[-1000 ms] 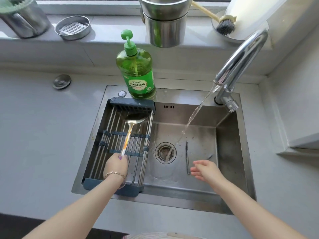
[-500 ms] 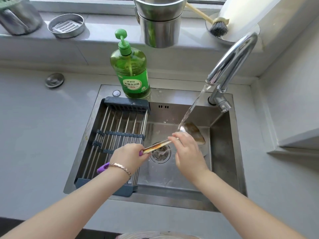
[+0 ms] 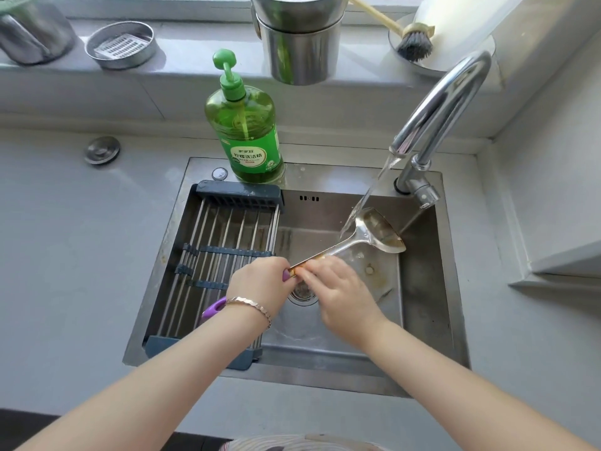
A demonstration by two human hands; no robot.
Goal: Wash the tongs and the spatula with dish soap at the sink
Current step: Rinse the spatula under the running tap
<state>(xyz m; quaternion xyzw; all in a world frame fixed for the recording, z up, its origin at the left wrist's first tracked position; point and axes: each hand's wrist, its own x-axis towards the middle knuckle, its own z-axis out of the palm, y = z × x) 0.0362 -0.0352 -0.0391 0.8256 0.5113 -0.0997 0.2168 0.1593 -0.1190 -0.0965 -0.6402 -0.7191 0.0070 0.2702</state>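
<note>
A metal spatula with a purple handle lies slanted over the sink basin. Its blade is under the stream running from the faucet. My left hand grips the purple handle, whose end sticks out behind my wrist. My right hand pinches the metal shaft right beside my left hand's fingers. A green dish soap bottle with a pump stands on the sink's back rim. I cannot see the tongs; my right hand covers the basin floor near the drain.
A roll-up drying rack covers the left part of the sink. On the windowsill stand steel containers, a round steel dish and a dish brush. A drain plug lies on the grey counter at the left.
My left hand lifted the spatula off the rack and swung its blade right, under the water. My right hand came up from the basin onto the shaft and slid toward the handle.
</note>
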